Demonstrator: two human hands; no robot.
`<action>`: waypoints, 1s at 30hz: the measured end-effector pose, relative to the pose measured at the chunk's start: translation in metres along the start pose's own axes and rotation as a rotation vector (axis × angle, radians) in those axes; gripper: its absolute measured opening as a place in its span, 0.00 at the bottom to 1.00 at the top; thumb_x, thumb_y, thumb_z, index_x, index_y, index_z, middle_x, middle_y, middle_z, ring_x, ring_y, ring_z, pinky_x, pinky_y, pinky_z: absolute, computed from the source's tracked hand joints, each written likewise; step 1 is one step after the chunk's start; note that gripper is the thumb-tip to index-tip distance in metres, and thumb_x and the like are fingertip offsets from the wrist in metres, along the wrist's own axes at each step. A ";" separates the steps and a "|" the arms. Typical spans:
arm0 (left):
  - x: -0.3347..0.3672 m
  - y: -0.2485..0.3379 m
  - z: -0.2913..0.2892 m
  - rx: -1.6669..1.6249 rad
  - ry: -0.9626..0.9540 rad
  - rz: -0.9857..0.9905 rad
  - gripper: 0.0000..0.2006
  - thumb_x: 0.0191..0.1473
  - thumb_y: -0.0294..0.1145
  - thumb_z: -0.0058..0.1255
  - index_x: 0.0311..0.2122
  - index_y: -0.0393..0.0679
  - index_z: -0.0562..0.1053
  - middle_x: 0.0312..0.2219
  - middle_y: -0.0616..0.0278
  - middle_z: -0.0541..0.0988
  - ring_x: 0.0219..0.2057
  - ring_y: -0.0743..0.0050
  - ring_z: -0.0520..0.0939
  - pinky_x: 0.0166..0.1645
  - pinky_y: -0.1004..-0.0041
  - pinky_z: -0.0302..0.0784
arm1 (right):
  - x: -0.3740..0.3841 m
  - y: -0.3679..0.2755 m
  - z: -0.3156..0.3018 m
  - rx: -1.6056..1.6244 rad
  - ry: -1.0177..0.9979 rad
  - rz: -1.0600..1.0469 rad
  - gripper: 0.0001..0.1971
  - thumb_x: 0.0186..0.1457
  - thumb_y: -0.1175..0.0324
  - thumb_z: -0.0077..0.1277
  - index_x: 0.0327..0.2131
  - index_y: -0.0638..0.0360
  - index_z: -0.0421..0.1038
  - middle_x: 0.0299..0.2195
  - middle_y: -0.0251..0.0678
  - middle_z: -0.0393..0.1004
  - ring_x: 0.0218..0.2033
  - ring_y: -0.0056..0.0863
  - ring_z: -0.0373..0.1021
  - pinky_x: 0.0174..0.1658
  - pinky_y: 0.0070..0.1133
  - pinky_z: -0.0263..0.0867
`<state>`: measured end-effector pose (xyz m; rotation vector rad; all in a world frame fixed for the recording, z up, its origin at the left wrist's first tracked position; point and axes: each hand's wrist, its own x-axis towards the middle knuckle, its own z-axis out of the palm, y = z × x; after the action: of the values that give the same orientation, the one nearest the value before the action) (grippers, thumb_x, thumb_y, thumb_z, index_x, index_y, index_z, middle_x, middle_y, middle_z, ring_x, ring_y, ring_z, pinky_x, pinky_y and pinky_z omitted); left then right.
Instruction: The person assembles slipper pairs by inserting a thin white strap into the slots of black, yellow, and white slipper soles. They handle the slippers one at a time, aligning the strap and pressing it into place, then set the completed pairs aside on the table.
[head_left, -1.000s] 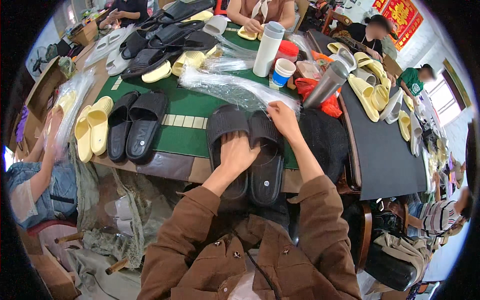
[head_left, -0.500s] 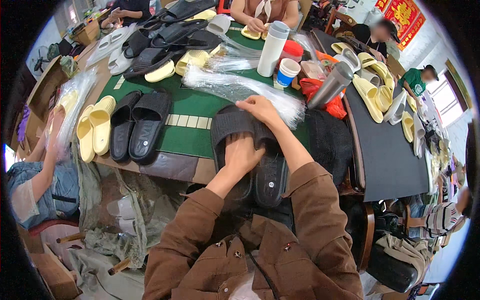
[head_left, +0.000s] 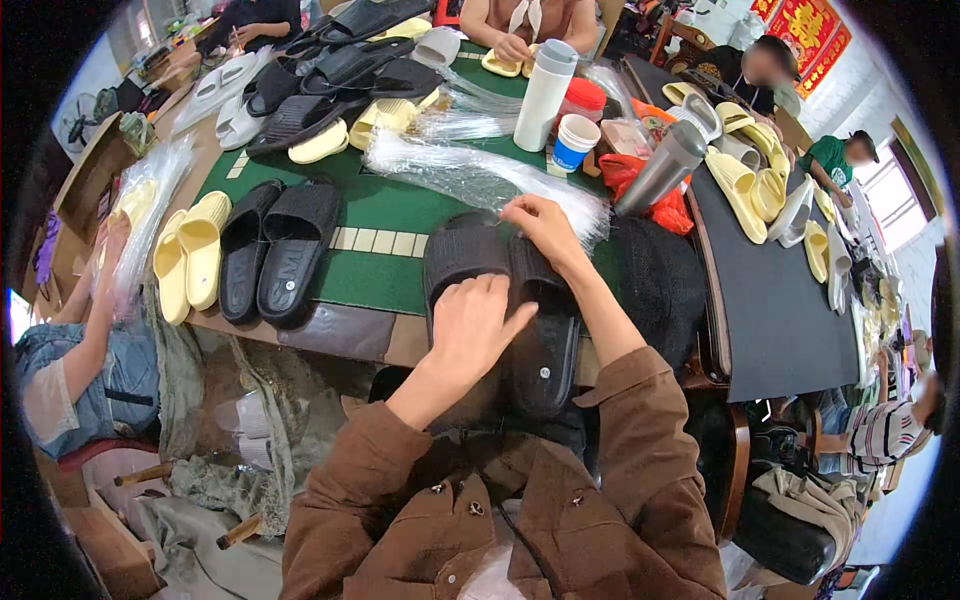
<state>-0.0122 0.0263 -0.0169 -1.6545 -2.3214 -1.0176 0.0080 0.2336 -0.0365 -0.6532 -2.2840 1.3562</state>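
Note:
A pair of black slide slippers (head_left: 541, 365) lies at the table edge in front of me, toes pointing away. My left hand (head_left: 470, 325) is over the left slipper, just behind its ribbed strap (head_left: 465, 250), thumb spread toward the right slipper. At the toe end of the right slipper is my right hand (head_left: 545, 232), its fingers bent and pinched together. Whatever sits between those fingertips is too small to make out. Beyond them lies a bundle of clear plastic strands (head_left: 480, 180).
Left of me stand a black slipper pair (head_left: 290, 260) and a yellow pair (head_left: 190, 255). Farther back are a slipper pile (head_left: 340, 85), a white bottle (head_left: 546, 100), a paper cup (head_left: 575, 145) and a steel tumbler (head_left: 662, 168). Other people work around the tables.
My left hand has come out from under the left slipper's strap and now sits above it. My right hand has shifted slightly right, lifting off the toe.

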 end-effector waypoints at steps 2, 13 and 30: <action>0.017 0.009 -0.019 -0.174 -0.069 -0.083 0.13 0.50 0.40 0.56 0.31 0.41 0.72 0.27 0.55 0.75 0.30 0.54 0.78 0.34 0.62 0.73 | -0.002 0.001 -0.002 0.071 0.008 -0.013 0.11 0.53 0.64 0.52 0.31 0.63 0.75 0.25 0.29 0.74 0.28 0.16 0.66 0.32 0.17 0.62; 0.101 -0.049 0.032 -0.157 0.011 -0.077 0.07 0.50 0.26 0.50 0.36 0.40 0.72 0.30 0.49 0.79 0.35 0.46 0.80 0.37 0.57 0.74 | -0.017 0.002 0.004 0.282 0.123 -0.014 0.11 0.56 0.64 0.51 0.31 0.64 0.73 0.24 0.28 0.72 0.25 0.14 0.65 0.29 0.15 0.60; 0.091 -0.059 0.055 -0.400 0.235 -0.072 0.07 0.53 0.28 0.50 0.32 0.35 0.73 0.24 0.51 0.76 0.24 0.60 0.77 0.31 0.68 0.71 | -0.027 0.000 0.015 0.062 0.323 -0.105 0.08 0.56 0.72 0.47 0.36 0.63 0.74 0.25 0.33 0.75 0.27 0.17 0.69 0.32 0.19 0.65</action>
<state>-0.0849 0.1197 -0.0442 -1.4719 -2.1373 -1.6820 0.0218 0.2077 -0.0464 -0.6688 -1.9839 1.1723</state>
